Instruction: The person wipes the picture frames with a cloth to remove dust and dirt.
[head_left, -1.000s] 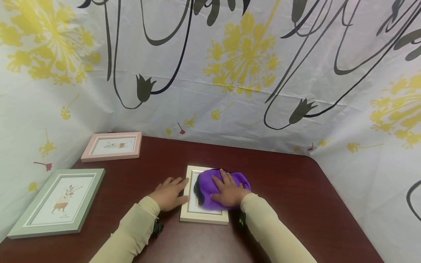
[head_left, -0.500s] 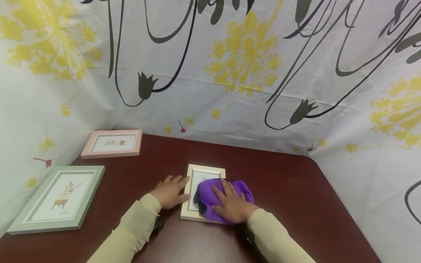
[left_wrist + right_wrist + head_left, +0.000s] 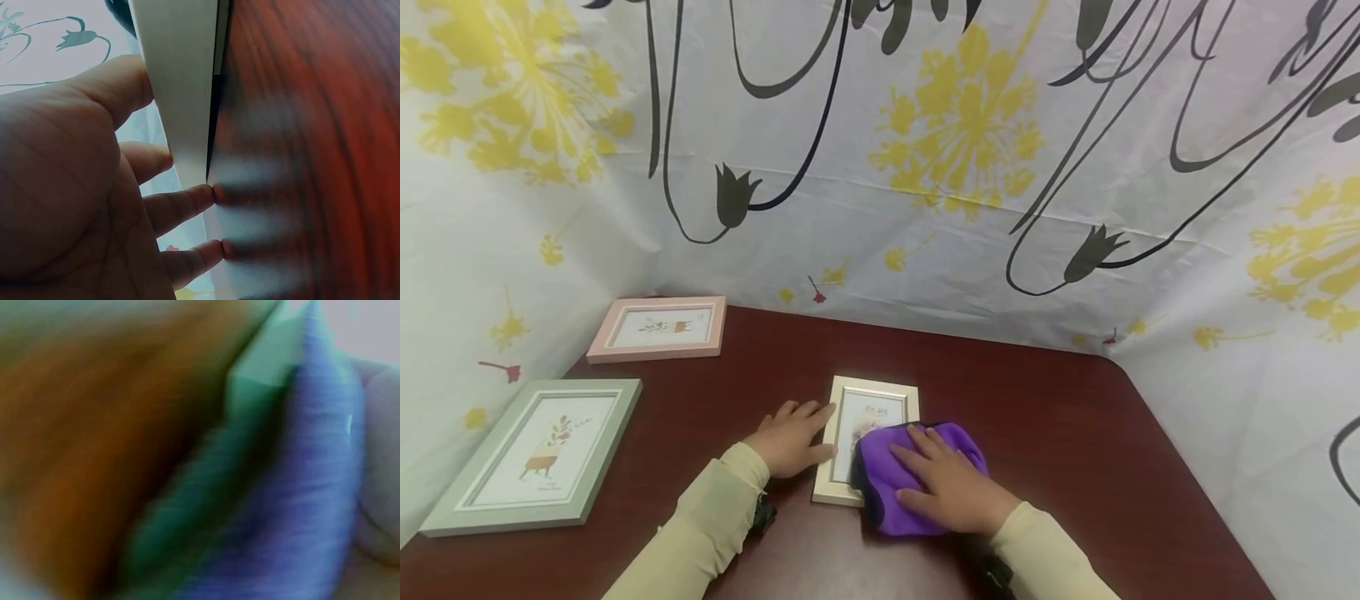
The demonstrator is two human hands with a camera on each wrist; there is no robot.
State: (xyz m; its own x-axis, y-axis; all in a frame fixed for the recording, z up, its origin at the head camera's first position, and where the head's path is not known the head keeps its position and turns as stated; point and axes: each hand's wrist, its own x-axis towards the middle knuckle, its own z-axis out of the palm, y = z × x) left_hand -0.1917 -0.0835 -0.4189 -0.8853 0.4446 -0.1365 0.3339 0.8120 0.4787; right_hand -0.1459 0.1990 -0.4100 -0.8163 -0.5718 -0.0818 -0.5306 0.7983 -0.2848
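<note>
three frames (image 3: 865,417), one cloth (image 3: 880,475), one table (image 3: 1045,425) appear.

The dark-red tabletop (image 3: 1045,417) is showing glossy wood grain; the purple cloth (image 3: 884,475) is looking soft and matt. The cream picture frame (image 3: 876,387) is gleaming faintly; at its nine o'clock, the sage-green picture frame (image 3: 605,446) is looking smooth and matt. At twelve o'clock, floral sheeting (image 3: 962,271) is looking creased.

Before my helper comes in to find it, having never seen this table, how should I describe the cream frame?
On the dark red table, find the person's left hand. Just right of it lies the cream frame, with a purple cloth over its lower right part. Unlike the pink frame and the green frame off to the left, it is cream-coloured and partly covered.
</note>
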